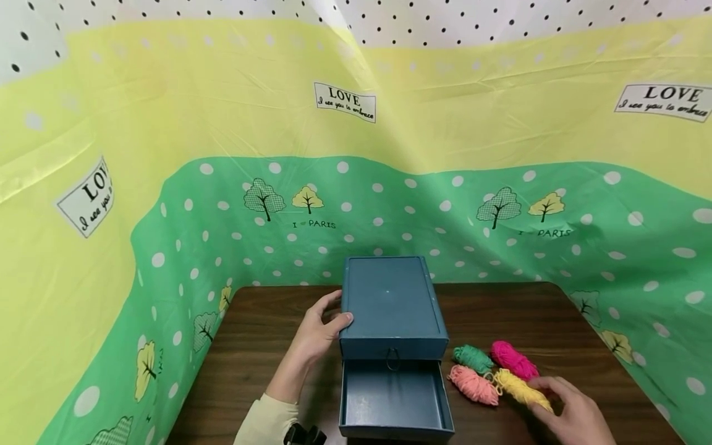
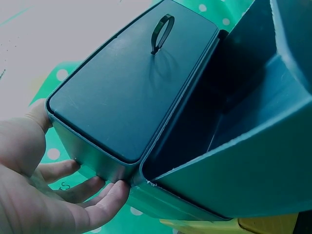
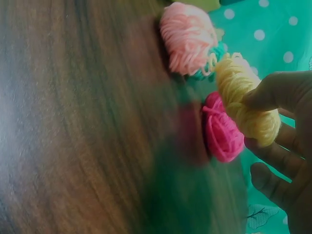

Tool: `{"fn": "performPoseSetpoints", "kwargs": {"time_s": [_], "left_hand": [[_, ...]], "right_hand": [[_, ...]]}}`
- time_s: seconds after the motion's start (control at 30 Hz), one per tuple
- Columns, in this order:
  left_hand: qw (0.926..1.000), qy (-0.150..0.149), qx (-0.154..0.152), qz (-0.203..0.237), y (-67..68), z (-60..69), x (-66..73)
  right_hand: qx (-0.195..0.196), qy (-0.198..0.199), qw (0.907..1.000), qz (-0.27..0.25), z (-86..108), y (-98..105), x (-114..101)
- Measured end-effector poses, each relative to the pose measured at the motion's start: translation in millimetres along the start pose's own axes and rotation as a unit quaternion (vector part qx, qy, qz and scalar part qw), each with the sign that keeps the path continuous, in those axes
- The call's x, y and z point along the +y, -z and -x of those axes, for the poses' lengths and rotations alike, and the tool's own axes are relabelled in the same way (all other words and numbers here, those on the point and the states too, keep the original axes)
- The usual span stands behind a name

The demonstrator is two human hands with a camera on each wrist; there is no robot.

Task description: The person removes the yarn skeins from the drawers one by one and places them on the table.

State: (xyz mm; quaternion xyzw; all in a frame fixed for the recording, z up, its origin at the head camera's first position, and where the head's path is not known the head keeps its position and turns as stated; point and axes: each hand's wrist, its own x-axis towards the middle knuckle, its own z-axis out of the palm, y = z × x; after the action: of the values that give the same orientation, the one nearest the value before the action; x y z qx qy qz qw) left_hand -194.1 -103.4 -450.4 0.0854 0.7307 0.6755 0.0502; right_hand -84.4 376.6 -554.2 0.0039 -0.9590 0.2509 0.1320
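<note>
The right hand (image 1: 575, 411) had its grip closed on the yellow yarn (image 1: 520, 388), with the thumb on one side and fingers on the other. The yellow yarn was to the right of the blue box (image 1: 392, 296). I could not tell if the yarn touched the dark brown bench (image 1: 261, 334) underneath. The low drawer (image 1: 395, 405) was pulled out toward the person, and its shiny floor showed. Left of it was a pale sleeve (image 1: 269, 420). The light pink yarn (image 1: 473, 384) was just beside the yellow yarn. A bit farther back were the green yarn (image 1: 473, 357) and the bright pink yarn (image 1: 514, 360), near each other. A black loop (image 2: 155, 35) hung on the front of the box's top part. The left hand (image 1: 318, 332) was at the box's left side. Its grip was spread wide, with the thumb at the top edge and fingers touching the side. Behind the bench hung a big cloth (image 1: 389, 204), green with white dots low down and yellow higher up.
</note>
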Motion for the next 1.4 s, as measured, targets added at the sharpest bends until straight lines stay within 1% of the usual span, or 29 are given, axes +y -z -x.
{"fn": "performPoseSetpoints", "kwargs": {"time_s": [0.1,0.2,0.4,0.57,0.67,0.73,0.9,0.97,1.1,1.3,1.4], "left_hand": [[1.0000,-0.001,-0.003,-0.002,0.1,-0.2,0.8],[1.0000,-0.003,-0.006,-0.002,-0.3,-1.2,1.6],[0.9999,-0.006,-0.013,0.001,-2.1,-2.9,1.5],[0.9998,-0.010,-0.019,0.001,-4.9,-3.0,2.5],[0.9998,-0.012,-0.019,0.000,-5.9,-3.9,2.6],[0.9997,-0.013,-0.019,0.000,-5.4,-3.7,2.1],[0.9999,-0.001,-0.010,0.006,-0.7,-2.8,-0.3],[0.9999,0.003,-0.007,0.009,1.2,-2.7,-1.0],[0.9998,0.008,-0.012,0.016,2.8,-2.6,-0.2],[0.9995,0.015,-0.018,0.023,3.3,-1.9,-0.7],[0.9995,0.014,-0.017,0.025,3.5,-2.1,-1.0]], "right_hand": [[-0.012,-0.008,0.9999,0.003,0.1,-1.9,6.4],[-0.043,-0.023,0.9988,0.005,-0.1,-3.5,12.0],[-0.100,-0.050,0.9935,0.020,-1.6,-10.4,22.7],[-0.127,-0.068,0.9894,0.015,-2.5,-13.6,29.2],[-0.131,-0.071,0.9888,0.012,-2.3,-12.9,30.9],[-0.141,-0.073,0.9872,0.014,-3.2,-11.8,30.6],[-0.184,-0.065,0.9804,0.025,-8.9,-8.8,27.1],[-0.194,-0.055,0.9791,0.030,-11.2,-7.1,25.2],[-0.185,-0.035,0.9815,0.032,-12.6,-2.1,19.7],[-0.123,-0.009,0.9918,0.033,-8.7,5.0,1.4],[-0.110,0.007,0.9935,0.029,-9.3,9.7,-11.9]]}}
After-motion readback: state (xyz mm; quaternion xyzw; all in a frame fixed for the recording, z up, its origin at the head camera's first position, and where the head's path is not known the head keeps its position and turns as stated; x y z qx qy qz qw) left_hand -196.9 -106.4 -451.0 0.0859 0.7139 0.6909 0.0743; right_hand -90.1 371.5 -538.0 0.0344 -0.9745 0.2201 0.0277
